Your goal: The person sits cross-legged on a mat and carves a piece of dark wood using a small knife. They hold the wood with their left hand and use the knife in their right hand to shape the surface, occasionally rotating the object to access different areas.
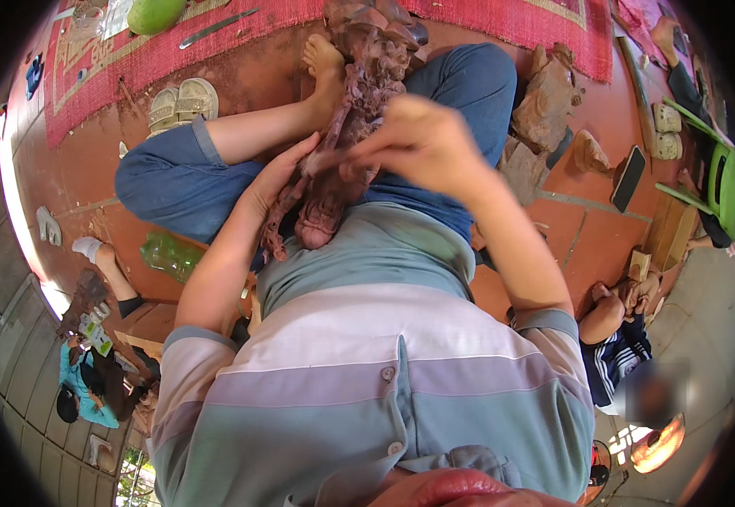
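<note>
Carved wood (373, 72), brown and bumpy, lay between the person's bent legs (469, 89), its near end by the shirt (359, 325). The left hand (279, 173) was mostly open, its fingers almost straight against the wood's side. The right hand (425, 144) was bent and blurry over the wood, and I could not tell if it held anything. Pale shoes (196, 99) sat nearby.

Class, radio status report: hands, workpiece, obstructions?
Left hand against long, knobbly, reddish-brown, wood-like carving. Right hand blurred over it; grip unclear. Bare foot close alongside.
</note>
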Tool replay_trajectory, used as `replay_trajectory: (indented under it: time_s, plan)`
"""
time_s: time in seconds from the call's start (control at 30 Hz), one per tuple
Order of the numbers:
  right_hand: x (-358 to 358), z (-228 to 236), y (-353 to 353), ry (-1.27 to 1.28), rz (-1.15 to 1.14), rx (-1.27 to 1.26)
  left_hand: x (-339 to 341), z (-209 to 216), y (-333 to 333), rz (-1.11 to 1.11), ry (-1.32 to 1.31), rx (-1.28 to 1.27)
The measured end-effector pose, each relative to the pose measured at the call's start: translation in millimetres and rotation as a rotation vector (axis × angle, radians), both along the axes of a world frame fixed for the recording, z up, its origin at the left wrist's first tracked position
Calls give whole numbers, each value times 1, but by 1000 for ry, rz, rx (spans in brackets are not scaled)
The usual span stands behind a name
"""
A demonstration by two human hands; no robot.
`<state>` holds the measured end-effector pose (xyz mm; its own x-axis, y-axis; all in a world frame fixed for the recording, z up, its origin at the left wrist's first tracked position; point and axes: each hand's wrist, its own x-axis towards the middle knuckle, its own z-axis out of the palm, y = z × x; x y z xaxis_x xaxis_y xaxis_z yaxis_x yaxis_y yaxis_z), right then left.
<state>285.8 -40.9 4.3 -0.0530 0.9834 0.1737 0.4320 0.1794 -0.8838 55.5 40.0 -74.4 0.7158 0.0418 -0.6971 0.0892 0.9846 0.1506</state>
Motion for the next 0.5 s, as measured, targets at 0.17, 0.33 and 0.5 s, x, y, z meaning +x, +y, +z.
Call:
replay_trajectory:
  time_s: [0.17,0.33,0.5]
  plan:
    - [10,-53,-37,57,-85,-87,-22,-41,-7,-18,6,86]
    - [64,-39,-60,-102,-239,-252,-11,-28,-2,27,-1,37]
    - [-33,-34,-14,18,-15,-45,4,8,-4,30,93,42]
